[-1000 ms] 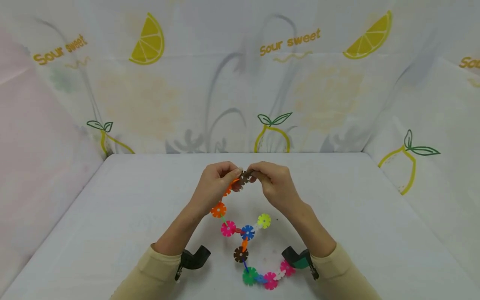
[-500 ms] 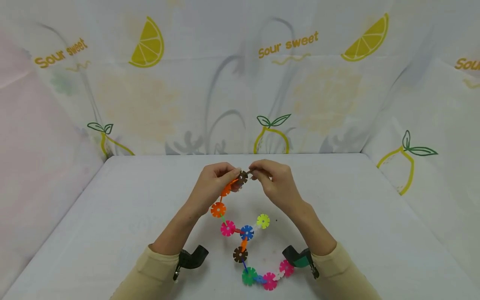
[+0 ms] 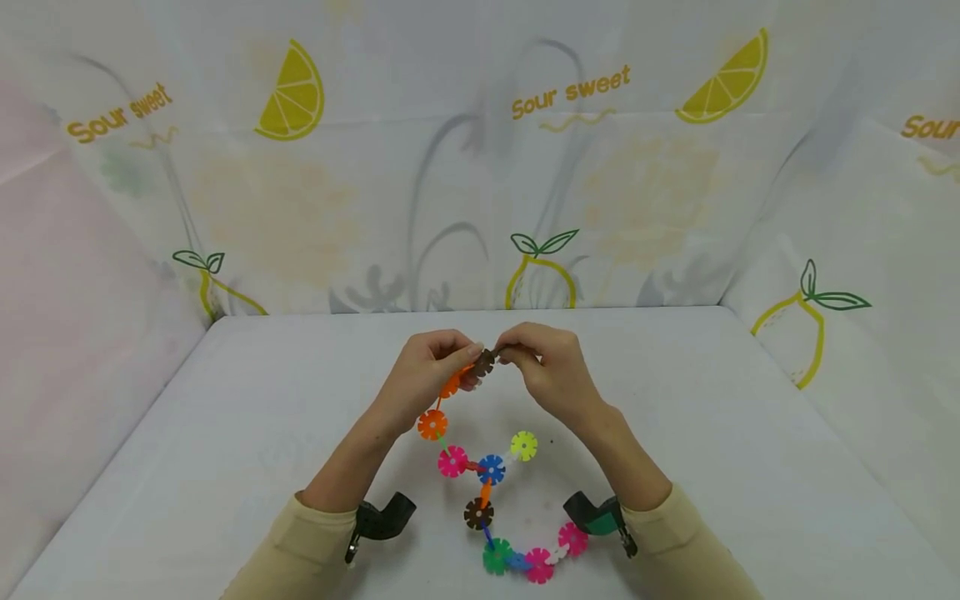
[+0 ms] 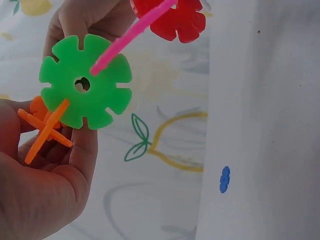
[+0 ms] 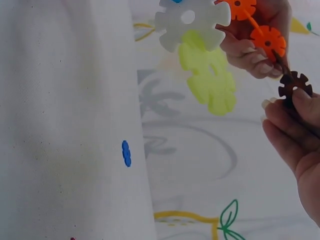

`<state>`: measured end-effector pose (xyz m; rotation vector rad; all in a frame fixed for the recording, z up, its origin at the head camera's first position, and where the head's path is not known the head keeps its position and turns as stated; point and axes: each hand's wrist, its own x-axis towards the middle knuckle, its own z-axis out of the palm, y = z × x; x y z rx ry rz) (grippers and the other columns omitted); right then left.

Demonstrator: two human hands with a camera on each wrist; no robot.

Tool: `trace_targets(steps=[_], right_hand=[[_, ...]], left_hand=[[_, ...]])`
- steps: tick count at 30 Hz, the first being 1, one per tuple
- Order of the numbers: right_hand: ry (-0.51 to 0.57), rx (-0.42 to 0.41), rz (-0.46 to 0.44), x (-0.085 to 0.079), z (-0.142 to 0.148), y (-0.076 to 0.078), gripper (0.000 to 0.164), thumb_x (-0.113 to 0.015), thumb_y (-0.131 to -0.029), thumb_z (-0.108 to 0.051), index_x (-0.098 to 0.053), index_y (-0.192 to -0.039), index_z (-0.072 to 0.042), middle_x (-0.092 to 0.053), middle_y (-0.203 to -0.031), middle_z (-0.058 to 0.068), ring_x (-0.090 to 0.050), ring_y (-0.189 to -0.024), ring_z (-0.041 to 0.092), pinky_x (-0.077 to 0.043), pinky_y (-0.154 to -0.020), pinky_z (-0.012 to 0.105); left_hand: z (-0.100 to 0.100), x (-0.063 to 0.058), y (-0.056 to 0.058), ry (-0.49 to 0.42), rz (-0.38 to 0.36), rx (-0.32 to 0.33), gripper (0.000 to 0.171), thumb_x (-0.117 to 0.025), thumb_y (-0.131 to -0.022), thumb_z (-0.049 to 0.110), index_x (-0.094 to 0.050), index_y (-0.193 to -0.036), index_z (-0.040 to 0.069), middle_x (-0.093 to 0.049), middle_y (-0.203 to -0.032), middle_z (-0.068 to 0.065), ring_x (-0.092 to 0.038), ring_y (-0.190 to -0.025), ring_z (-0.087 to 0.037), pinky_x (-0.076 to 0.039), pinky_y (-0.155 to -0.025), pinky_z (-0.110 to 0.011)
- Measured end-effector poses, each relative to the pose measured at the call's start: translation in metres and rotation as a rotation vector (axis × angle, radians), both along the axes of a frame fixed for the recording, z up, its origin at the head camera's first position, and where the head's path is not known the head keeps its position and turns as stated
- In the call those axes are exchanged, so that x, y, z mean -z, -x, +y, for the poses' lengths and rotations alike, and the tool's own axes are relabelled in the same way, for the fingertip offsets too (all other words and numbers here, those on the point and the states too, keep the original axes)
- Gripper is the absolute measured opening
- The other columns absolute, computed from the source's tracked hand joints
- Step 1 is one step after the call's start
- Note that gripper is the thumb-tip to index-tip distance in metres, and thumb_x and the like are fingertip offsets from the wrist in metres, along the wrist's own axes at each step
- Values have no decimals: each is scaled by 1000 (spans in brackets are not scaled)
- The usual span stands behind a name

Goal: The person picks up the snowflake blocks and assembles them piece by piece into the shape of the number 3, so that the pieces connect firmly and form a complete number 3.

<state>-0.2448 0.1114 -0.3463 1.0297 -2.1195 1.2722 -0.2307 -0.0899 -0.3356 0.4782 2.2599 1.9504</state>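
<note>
Plastic snowflake discs with notched edges are linked into a coloured chain. My left hand (image 3: 431, 362) pinches its upper end, thumb at an orange disc (image 3: 450, 385) and a brown disc (image 3: 484, 362). Facing it, my right hand (image 3: 551, 362) pinches another brown disc (image 5: 290, 90) between thumb and fingers; in the right wrist view it meets the first brown one. Below hang an orange disc (image 3: 432, 425), a pink disc (image 3: 452, 462) and a blue disc (image 3: 491, 470). A green disc (image 4: 107, 95) and a red disc (image 4: 187, 22) loom close in the left wrist view.
A yellow-green disc (image 3: 524, 446) ends a side branch. Lower down, the chain curves right through a dark brown disc (image 3: 478, 514) and a green disc. A small blue piece (image 5: 126, 153) shows on the white table (image 3: 712, 433). A lemon-print cloth (image 3: 637, 167) stands behind.
Both hands stay nearly in place, still pinching the discs. The brown disc at the left fingertips tilts slightly, and the chain shifts a little down and left in the head view.
</note>
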Motion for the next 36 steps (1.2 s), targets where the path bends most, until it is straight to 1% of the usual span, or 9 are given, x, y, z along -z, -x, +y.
trace_targets(steps=[9, 14, 17, 20, 23, 27, 31, 34, 36], right_hand=[[12, -32, -107, -3, 5, 2, 13, -65, -90, 8, -71, -87, -3, -73, -81, 13, -69, -73, 16, -59, -73, 25], [15, -37, -158, -2, 5, 1, 16, -62, -91, 9, -70, -87, -5, -72, -81, 8, -69, -73, 14, -59, -74, 28], [-8, -60, -203, -1, 5, 2, 17, -60, -92, 8, -69, -88, -6, -71, -82, 5, -69, -74, 14, -60, -74, 31], [-20, -106, -274, -3, 9, 4, 14, -58, -95, 5, -68, -91, -5, -71, -85, 8, -70, -74, 17, -60, -76, 32], [51, -78, -309, -8, 20, 6, 12, -57, -96, 5, -66, -92, -2, -71, -88, 14, -71, -75, 19, -60, -78, 30], [140, -3, -279, -15, 36, 6, 13, -55, -94, 11, -65, -93, 3, -70, -90, 20, -71, -76, 19, -60, -78, 28], [54, -33, -293, -20, 35, 1, 10, -57, -95, 6, -65, -95, 0, -72, -91, 18, -71, -74, 18, -60, -77, 28], [-3, -46, -303, -22, 27, -3, 8, -61, -94, 1, -67, -94, -4, -72, -87, 14, -68, -69, 18, -59, -71, 28], [-9, -42, -308, -23, 24, -5, 7, -64, -93, -1, -69, -93, -5, -71, -83, 12, -65, -66, 20, -57, -66, 28]], left_hand=[[4, -2, -2, 37, -21, 29, 24, -58, -101, 21, -67, -97, -1, -67, -86, -9, -62, -71, -19, -56, -71, -25], [5, -2, -2, 40, -50, 21, 24, -57, -101, 20, -66, -96, -1, -66, -86, -9, -62, -71, -19, -57, -71, -26], [5, -3, -3, 55, -70, 19, 25, -57, -101, 22, -66, -95, -1, -65, -84, -8, -61, -70, -18, -56, -70, -26], [3, -5, -2, 61, -92, 35, 26, -57, -101, 23, -66, -94, -1, -65, -84, -7, -62, -70, -17, -56, -71, -26], [-3, -7, -2, 54, -89, 12, 27, -57, -101, 23, -65, -93, -1, -65, -84, -7, -63, -71, -18, -57, -72, -26], [-10, -12, -3, 21, -61, -61, 25, -56, -101, 21, -63, -92, -1, -64, -84, -8, -63, -72, -19, -58, -72, -26], [-11, -14, -5, -5, -40, -63, 27, -57, -101, 23, -62, -92, -1, -63, -85, -8, -63, -73, -20, -58, -73, -27], [-9, -15, -5, -17, -25, -65, 28, -58, -101, 25, -63, -92, -1, -62, -84, -8, -62, -72, -20, -58, -73, -27], [-7, -14, -5, -28, -21, -66, 28, -58, -101, 25, -63, -92, -1, -61, -84, -8, -61, -71, -20, -57, -72, -27]])
